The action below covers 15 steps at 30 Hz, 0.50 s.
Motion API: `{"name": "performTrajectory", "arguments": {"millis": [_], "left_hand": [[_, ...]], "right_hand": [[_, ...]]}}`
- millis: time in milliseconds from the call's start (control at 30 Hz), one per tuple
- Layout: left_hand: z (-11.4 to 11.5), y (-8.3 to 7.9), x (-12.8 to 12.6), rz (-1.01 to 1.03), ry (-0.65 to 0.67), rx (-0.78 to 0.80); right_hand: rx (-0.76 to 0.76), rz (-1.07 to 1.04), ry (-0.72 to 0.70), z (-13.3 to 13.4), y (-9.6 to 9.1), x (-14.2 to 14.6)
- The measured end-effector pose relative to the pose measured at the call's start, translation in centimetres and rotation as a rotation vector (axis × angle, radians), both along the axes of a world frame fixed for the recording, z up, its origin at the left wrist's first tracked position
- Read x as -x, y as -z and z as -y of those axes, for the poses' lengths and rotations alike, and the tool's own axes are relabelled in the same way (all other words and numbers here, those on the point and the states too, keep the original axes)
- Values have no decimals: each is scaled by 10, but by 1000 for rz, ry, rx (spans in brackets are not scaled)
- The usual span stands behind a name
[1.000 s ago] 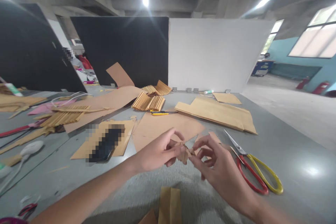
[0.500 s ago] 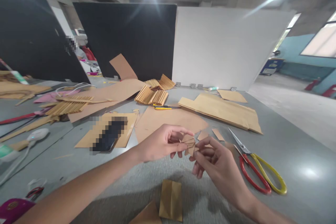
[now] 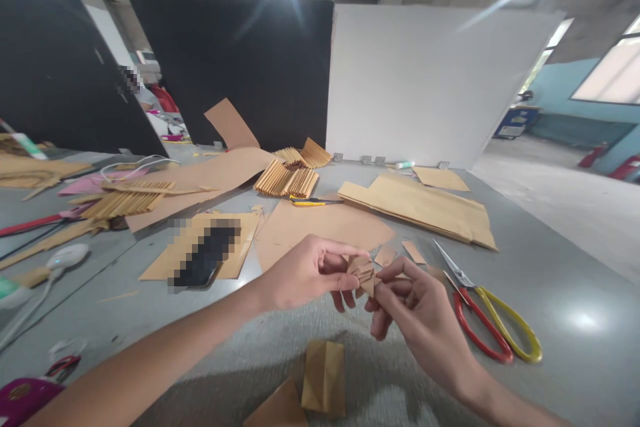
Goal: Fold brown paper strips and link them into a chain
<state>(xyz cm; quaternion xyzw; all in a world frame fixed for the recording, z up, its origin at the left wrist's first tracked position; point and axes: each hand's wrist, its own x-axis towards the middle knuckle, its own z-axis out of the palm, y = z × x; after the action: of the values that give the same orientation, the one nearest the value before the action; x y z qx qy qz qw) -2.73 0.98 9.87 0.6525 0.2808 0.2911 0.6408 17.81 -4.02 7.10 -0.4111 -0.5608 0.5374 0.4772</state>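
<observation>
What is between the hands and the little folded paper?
Nothing visible. The left hand and the right hand both pinch the small folded brown paper piece directly, above the grey table.

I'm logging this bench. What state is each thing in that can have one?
Paper piece: folded, held in the air between both hands.
Left hand: pinching the paper piece.
Right hand: pinching the paper piece.
Scissors: lying on the table, blades shut.
Folded paper: creased, flat on the table.
Sheets: stacked flat.

No readable text, labels, brands or numbers anywhere.
</observation>
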Motion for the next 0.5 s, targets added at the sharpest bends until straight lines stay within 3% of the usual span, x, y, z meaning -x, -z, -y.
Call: {"name": "performTrajectory", "arguments": {"millis": [100, 500], "left_hand": [[1, -2, 0, 41, 56, 21], [11, -8, -3, 18, 52, 13]], "right_hand": [[-3, 4, 3, 0, -3, 0], [-43, -26, 9, 4, -5, 1]]}}
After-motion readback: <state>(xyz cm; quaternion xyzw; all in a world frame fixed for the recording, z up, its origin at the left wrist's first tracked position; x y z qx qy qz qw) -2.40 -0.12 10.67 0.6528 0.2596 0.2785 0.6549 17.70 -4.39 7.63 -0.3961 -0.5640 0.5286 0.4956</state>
